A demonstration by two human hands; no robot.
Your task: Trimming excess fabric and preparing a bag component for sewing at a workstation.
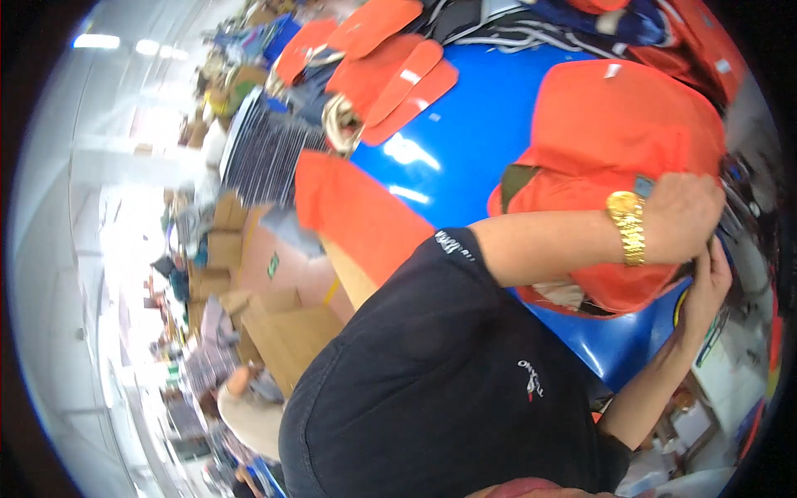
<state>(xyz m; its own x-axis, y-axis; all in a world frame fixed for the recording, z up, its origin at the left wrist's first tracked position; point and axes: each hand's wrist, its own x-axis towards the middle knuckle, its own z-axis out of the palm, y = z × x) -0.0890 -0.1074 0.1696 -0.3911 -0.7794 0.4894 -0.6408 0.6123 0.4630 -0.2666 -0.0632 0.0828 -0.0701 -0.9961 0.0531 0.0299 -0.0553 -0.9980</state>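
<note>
An orange fabric bag [623,124] lies on a blue tabletop [490,108] at the right, with dark trim and a small pale tag. My left arm reaches across it, a gold watch [628,228] on the wrist. My left hand [685,214] is closed at the bag's right edge, its fingers mostly turned away. Just below, my right hand [704,292] holds the edge of the same bag between thumb and fingers. What lies between the two hands is partly hidden.
Orange fabric pieces [378,70] are heaped at the table's far left. Another orange piece [357,216] hangs over the near left edge. Dark, white-edged pieces [490,25] lie at the back. On the floor to the left stand cardboard boxes [290,336] and a stack of dark sheets [270,149].
</note>
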